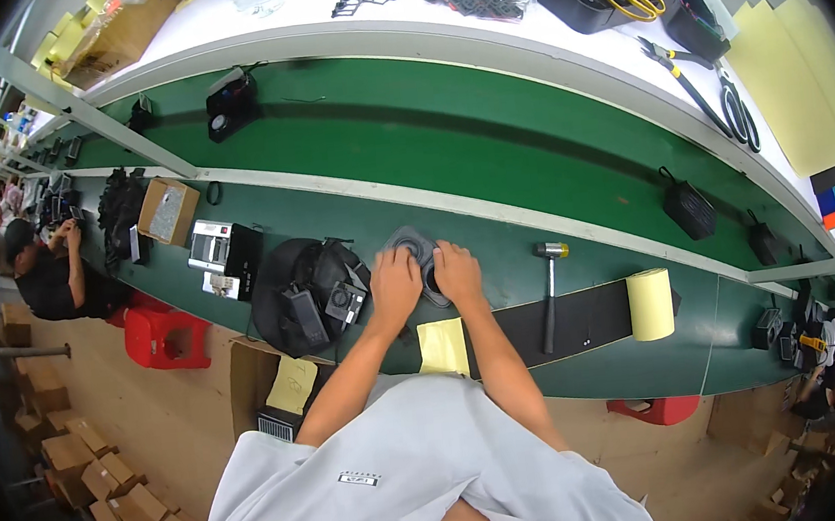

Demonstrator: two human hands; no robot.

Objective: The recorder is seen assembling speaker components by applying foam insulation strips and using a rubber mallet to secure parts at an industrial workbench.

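Note:
A soft-looking grey piece with a dark loop or opening (409, 236) lies on the green bench right in front of me; its kind I cannot make out. My left hand (396, 281) grips its left side, fingers curled over the near part. On the other side my right hand (457, 272) has its fingers closed on the right edge, and part of the piece is hidden beneath both hands. Left of my left hand sits a black round tray (277, 319) heaped with black devices (345, 303). A yellow paper sheet (443, 347) lies just below my right hand.
Right of me a hammer (550, 298) rests across a black mat (594, 319) beside a yellow roll (651, 305). A silver-and-black machine (224, 259) and a small carton (168, 210) stand left. An overhead shelf (478, 49) holds scissors and pliers. A co-worker (56, 265) sits far left.

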